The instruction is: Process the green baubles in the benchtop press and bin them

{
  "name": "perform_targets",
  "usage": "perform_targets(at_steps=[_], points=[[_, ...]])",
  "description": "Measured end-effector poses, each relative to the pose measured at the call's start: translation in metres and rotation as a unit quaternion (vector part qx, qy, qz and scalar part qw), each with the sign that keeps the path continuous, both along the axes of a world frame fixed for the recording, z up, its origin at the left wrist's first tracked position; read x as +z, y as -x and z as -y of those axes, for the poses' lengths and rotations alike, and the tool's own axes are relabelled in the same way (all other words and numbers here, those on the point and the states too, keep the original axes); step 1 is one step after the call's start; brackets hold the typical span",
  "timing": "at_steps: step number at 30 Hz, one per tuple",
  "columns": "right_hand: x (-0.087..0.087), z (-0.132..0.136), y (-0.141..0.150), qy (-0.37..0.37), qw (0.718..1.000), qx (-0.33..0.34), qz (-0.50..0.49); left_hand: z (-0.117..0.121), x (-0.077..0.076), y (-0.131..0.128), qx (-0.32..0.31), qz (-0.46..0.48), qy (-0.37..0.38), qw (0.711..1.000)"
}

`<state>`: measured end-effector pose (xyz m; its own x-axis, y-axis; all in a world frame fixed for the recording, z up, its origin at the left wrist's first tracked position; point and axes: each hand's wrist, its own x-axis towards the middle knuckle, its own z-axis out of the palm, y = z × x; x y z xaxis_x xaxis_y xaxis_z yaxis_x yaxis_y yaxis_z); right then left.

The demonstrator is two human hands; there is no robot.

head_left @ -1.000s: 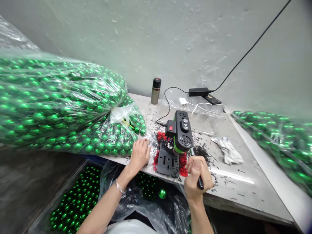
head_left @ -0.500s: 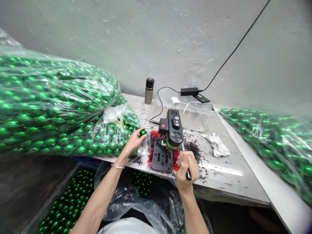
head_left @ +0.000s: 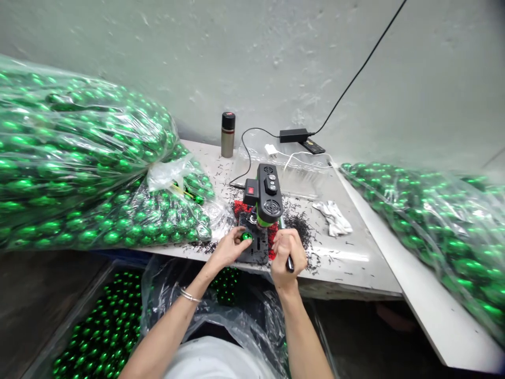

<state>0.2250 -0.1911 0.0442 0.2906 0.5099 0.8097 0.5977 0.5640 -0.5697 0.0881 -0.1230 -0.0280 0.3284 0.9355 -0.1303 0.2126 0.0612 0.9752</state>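
Between the thumb and fingers of my left hand (head_left: 231,247) is a shiny green ball (head_left: 246,237). It is over the slotted black base plate (head_left: 258,248) of a small bench machine (head_left: 269,192) with a black head and a red switch. My right hand (head_left: 289,256) is wrapped round the machine's lever handle (head_left: 290,264), whose black end pokes out below the fist. Red material (head_left: 272,239) shows around the base, and small black bits (head_left: 298,229) lie scattered about it.
Clear bags of green balls lie at left (head_left: 98,173) and right (head_left: 434,221). White gloves (head_left: 333,218), a flask (head_left: 228,134) and a power adapter (head_left: 294,135) are on the table. Below the edge stands a bin of green balls (head_left: 102,326).
My left hand has brought the green ball from beside the bag rightward and nearer, over the machine's base. My right hand stays on the lever handle. The whole view has shifted somewhat.
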Motion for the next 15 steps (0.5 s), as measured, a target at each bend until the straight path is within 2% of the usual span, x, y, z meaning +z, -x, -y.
perform_targets(at_steps=[4, 7, 11, 15], points=[[-0.001, 0.0, 0.0, -0.002, 1.0, -0.001, 0.007, 0.002, 0.009, -0.006, -0.039, -0.136, -0.122, 0.982], [-0.001, 0.0, 0.0, 0.001, 1.0, -0.006, 0.008, 0.002, 0.017, -0.006, -0.062, -0.199, -0.191, 0.959], [0.0, 0.002, 0.001, 0.002, 1.0, -0.01, 0.009, -0.002, 0.019, -0.008, -0.07, -0.247, -0.233, 0.938], [0.0, 0.003, 0.002, 0.015, 1.0, -0.022, 0.01, -0.008, 0.012, -0.011, -0.079, -0.256, -0.242, 0.933]])
